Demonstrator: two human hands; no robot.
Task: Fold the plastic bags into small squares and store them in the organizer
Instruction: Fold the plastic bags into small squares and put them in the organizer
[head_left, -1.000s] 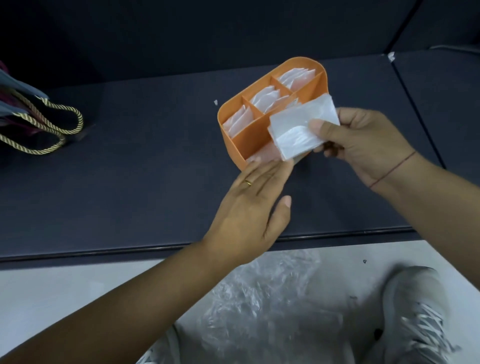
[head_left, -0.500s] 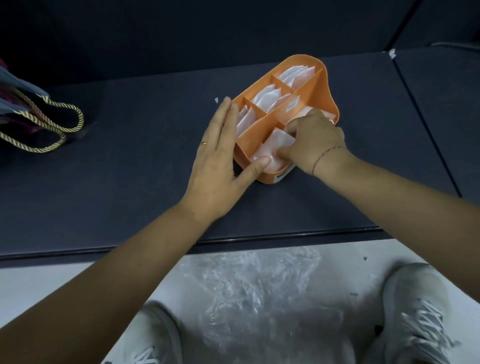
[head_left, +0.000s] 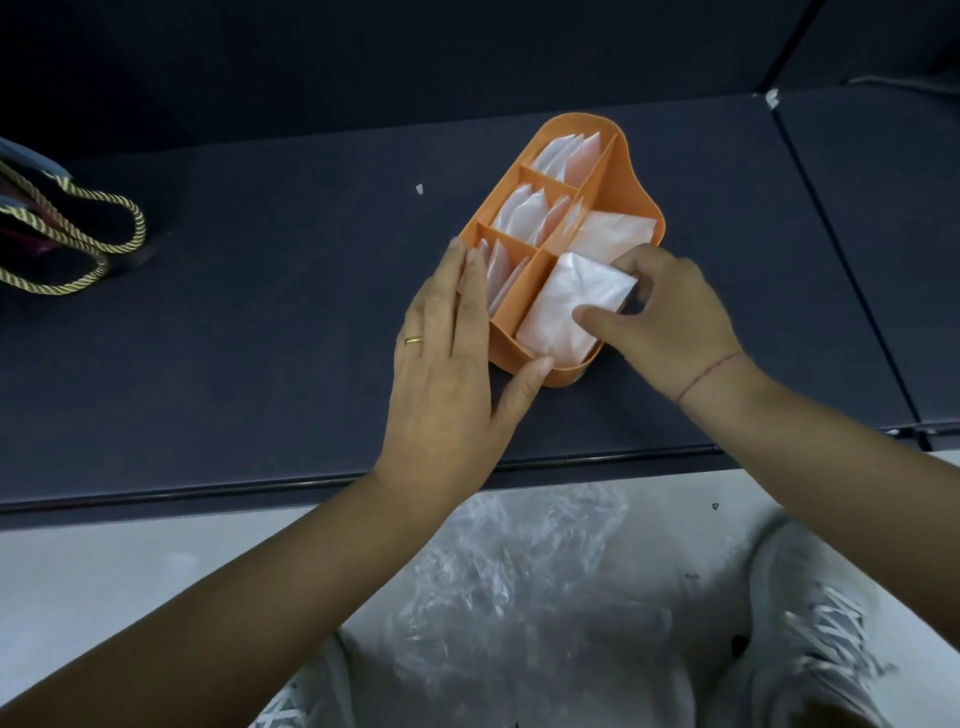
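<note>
Head view: left hand (head_left: 441, 374) flat against organizer (head_left: 631, 166) side; right hand (head_left: 675, 322) pinching folded bag (head_left: 563, 304) in near compartment

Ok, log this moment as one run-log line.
step: storing | right hand: pinches folded bag over organizer near-right compartment | left hand: flat against organizer left side | floor: loose plastic

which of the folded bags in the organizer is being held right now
The folded bag in the nearest right-side compartment of the organizer, pinched by the right hand; no hand holds the others.
</note>
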